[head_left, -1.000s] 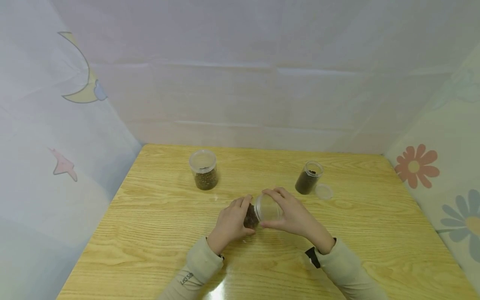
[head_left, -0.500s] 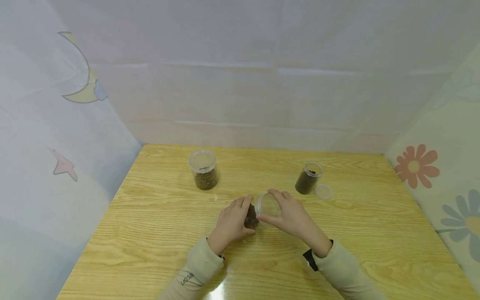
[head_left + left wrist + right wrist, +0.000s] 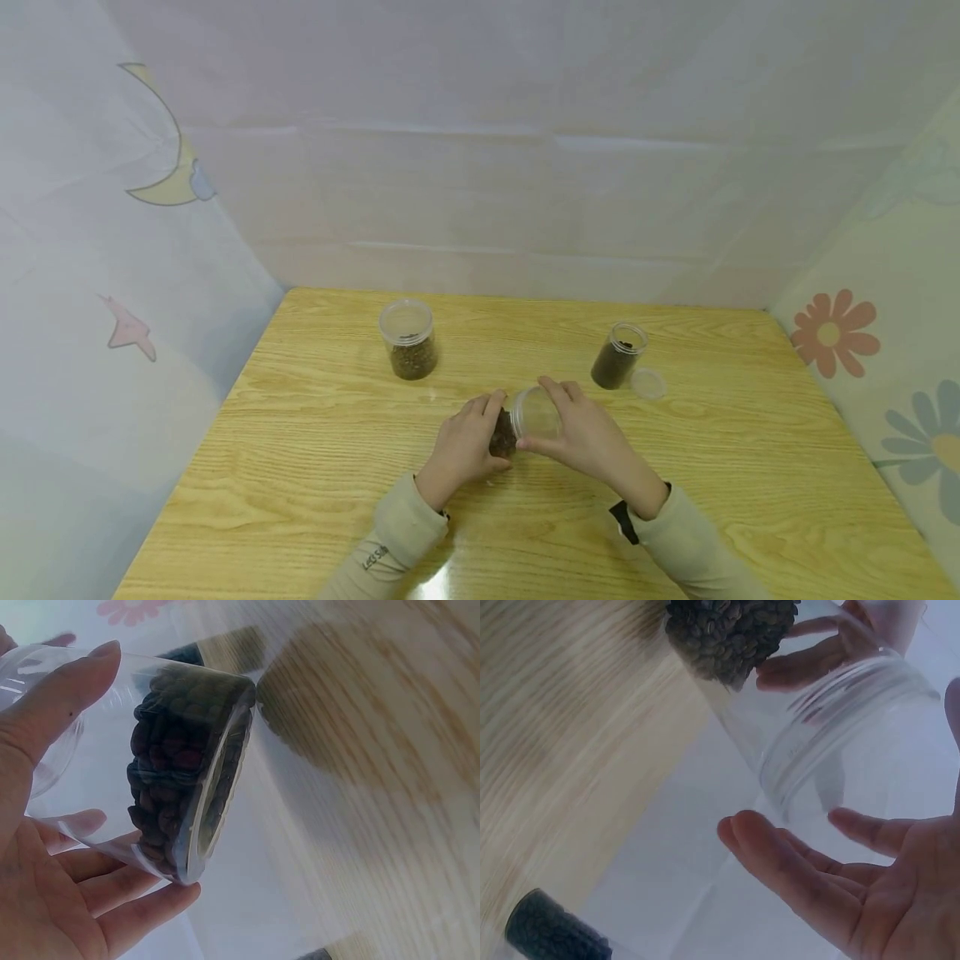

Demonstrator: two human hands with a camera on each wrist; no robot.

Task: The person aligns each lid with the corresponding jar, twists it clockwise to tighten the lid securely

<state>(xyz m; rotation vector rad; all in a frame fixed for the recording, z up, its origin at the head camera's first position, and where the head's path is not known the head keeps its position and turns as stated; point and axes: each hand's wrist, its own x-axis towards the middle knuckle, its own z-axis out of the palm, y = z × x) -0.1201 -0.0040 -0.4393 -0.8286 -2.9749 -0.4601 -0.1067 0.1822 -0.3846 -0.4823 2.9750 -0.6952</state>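
Note:
A clear plastic jar (image 3: pixel 502 433) partly filled with dark coffee beans tilts between both hands, its mouth end toward the right. My left hand (image 3: pixel 463 442) grips the jar's body, thumb on one side and fingers on the other in the left wrist view. The beans (image 3: pixel 180 765) lie at the jar's base, close over the table. My right hand (image 3: pixel 585 433) spans the jar's clear lid (image 3: pixel 538 414), thumb on the near side and fingers on the far side. In the right wrist view, curved fingers surround the ringed lid end.
A wider jar (image 3: pixel 412 357) of brown beans stands at the back left. At the back right stands a narrow open jar (image 3: pixel 613 365) of dark beans, with a round clear lid (image 3: pixel 648 383) lying beside it. A patterned cloth (image 3: pixel 480 208) hangs behind the wooden table (image 3: pixel 300 467).
My right thumb and fingers have shifted round the lid, the thumb toward the left and back slightly. The left hand and its jar have stayed in place.

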